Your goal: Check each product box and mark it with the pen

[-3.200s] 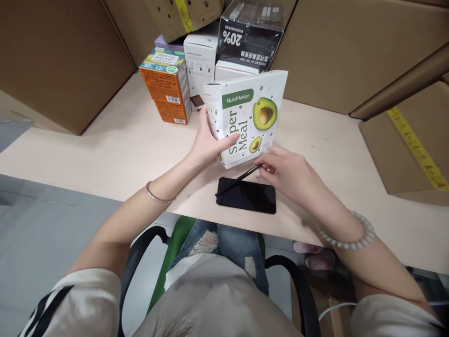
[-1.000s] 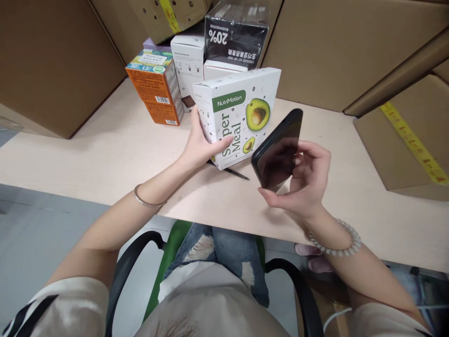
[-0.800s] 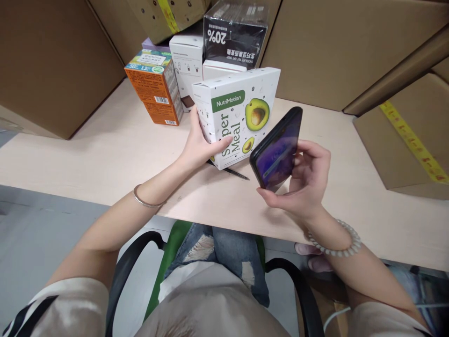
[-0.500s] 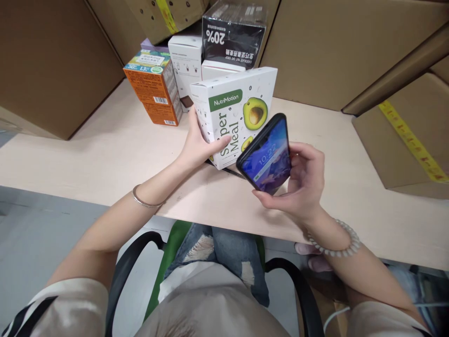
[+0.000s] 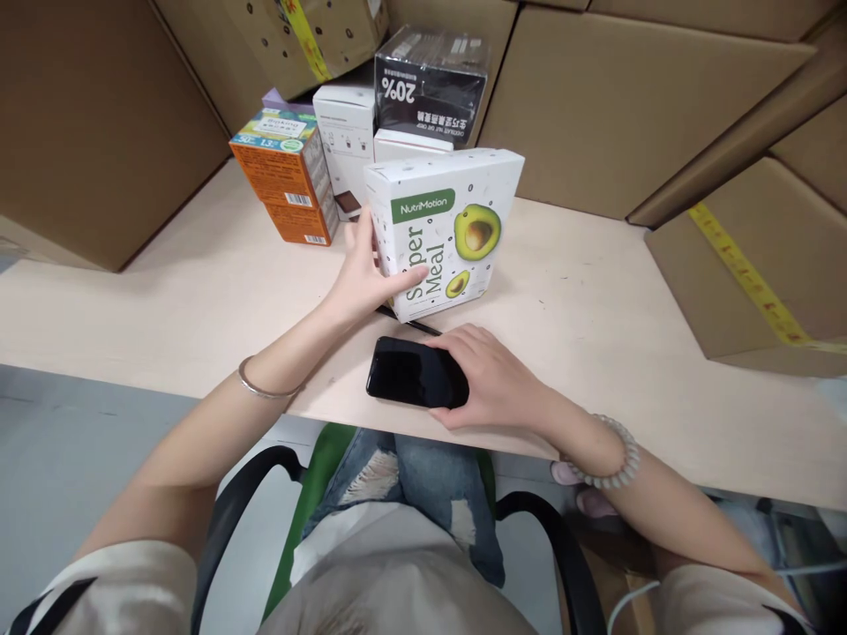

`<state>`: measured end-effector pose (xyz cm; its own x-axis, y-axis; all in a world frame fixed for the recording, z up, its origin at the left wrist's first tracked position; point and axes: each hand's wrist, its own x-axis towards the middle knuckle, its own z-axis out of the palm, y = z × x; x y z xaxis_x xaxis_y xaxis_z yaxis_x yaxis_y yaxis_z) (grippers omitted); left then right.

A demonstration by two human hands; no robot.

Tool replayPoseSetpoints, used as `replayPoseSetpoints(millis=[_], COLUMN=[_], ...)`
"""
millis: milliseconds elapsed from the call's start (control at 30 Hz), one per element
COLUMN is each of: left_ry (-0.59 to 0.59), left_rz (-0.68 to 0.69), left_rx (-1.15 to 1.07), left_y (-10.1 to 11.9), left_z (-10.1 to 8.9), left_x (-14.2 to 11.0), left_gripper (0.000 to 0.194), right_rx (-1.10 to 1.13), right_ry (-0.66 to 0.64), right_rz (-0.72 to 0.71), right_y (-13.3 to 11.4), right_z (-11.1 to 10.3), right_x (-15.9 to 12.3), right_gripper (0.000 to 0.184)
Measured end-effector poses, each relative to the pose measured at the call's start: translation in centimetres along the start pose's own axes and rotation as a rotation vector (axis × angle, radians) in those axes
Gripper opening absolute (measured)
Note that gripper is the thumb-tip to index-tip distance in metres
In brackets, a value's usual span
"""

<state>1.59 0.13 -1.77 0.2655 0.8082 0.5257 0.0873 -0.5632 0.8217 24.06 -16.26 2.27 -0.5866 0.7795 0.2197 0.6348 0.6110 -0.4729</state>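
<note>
My left hand (image 5: pixel 371 273) grips the left edge of a white meal box (image 5: pixel 440 190) with avocado pictures and "NutriMotion Super Meal" lettering. Its thumb lies across the front while the other fingers go behind the side. The box is upright and slightly tilted. In front of it, my right hand (image 5: pixel 486 379) is closed around the right end of a black smartphone (image 5: pixel 410 372), screen up and dark, at the table's front edge. Between box and phone shows part of a thin black object (image 5: pixel 423 328), mostly hidden.
Behind the meal box stand orange boxes (image 5: pixel 284 190), a white carton (image 5: pixel 344 141) and a black "20%" box (image 5: pixel 430 88). Large cardboard boxes (image 5: pixel 635 106) wall the back of the pale table (image 5: pixel 582 326). Another taped cardboard box (image 5: pixel 760 265) sits at the right.
My right hand has brought the phone down and left to the table, turning it flat. Its lit screen has gone dark. My left hand keeps its hold on the meal box.
</note>
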Motion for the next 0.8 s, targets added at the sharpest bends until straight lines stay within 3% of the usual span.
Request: replayPoseSetpoints(millis=[100,300,500,567,700,733,800], left_ry=[-0.030,-0.046,-0.018,0.001,0.022,0.012,-0.020], left_rz=[-0.086,0.014,0.007,-0.015,-0.062,-0.063,-0.066], left_rx=[0.079,0.029,-0.026,-0.057,-0.157,-0.186,-0.242], left_y=[0.8,0.9,-0.3,-0.1,1.8,2.4,3.3], left_z=[-0.2,0.1,0.0,0.3,1.3,1.6,2.1], left_x=[0.0,-0.3,-0.3,-0.5,-1.0,-1.2,-1.4], left_gripper=[0.117,0.105,0.108,0.104,0.088,0.083,0.073], right_rx=[0.000,-0.060,-0.110,-0.058,-0.087,-0.081,0.053], right_ry=[-0.036,-0.069,-0.050,0.098,0.760,0.837,0.783], right_rz=[0.021,0.034,-0.009,0.070,0.349,0.379,0.400], right_y=[-0.1,-0.5,-0.1,0.7,3.2,3.9,4.8], right_z=[0.3,0.5,0.0,-0.8,-2.1,-2.3,-2.4], right_x=[0.1,-0.1,0.0,-0.1,-0.5,-0.5,-0.4], right_gripper=[0.061,0.057,0.066,0.053,0.043,0.054,0.085])
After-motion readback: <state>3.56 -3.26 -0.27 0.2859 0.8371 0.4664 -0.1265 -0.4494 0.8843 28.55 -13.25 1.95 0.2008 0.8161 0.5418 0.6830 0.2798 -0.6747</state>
